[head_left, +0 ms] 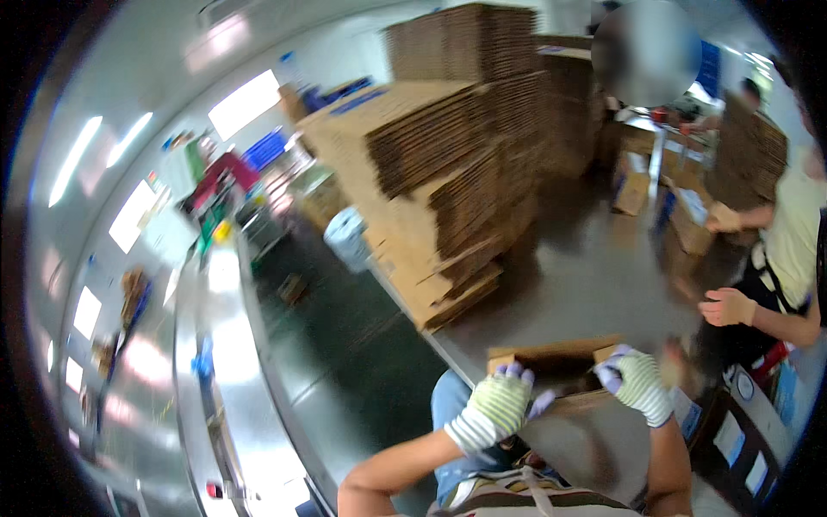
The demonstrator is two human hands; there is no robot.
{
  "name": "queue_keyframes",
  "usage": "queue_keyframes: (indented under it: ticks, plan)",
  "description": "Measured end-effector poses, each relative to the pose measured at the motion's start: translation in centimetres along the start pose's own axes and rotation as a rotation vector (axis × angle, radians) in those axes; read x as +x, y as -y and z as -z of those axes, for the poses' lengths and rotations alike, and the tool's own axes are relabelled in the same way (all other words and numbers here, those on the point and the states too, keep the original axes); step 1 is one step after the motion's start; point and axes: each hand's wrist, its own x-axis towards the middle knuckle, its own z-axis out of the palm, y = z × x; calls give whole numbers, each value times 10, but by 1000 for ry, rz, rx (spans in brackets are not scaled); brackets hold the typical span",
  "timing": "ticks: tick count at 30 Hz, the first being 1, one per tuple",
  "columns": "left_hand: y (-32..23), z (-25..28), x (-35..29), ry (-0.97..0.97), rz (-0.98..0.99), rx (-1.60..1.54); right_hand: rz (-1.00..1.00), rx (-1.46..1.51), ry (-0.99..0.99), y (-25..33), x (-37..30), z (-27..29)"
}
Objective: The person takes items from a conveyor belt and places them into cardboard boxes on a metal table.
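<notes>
Both gloved hands are gripping an open cardboard box (pixel 556 366) held between them, the left hand (pixel 498 403) clasping its near-left flap and the right hand (pixel 636 379) curling over its right edge, while stacked flat cartons (pixel 448 172) are towering well beyond.

Single head-worn fisheye, looking steeply down, close over gloved hands; rim probably too warped.
</notes>
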Motion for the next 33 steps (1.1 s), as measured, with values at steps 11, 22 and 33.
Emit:
queue_keyframes:
  ticks: [11, 22, 33]
  plan:
    - [23, -59, 58, 328, -93, 51, -17, -421, 219, -4, 26, -16]
    - [-18, -70, 40, 284, -230, 148, -36, -229, -149, -10, 11, -38]
    - [-2, -24, 54, -134, 110, -903, -320, 405, -675, -19, -29, -13]
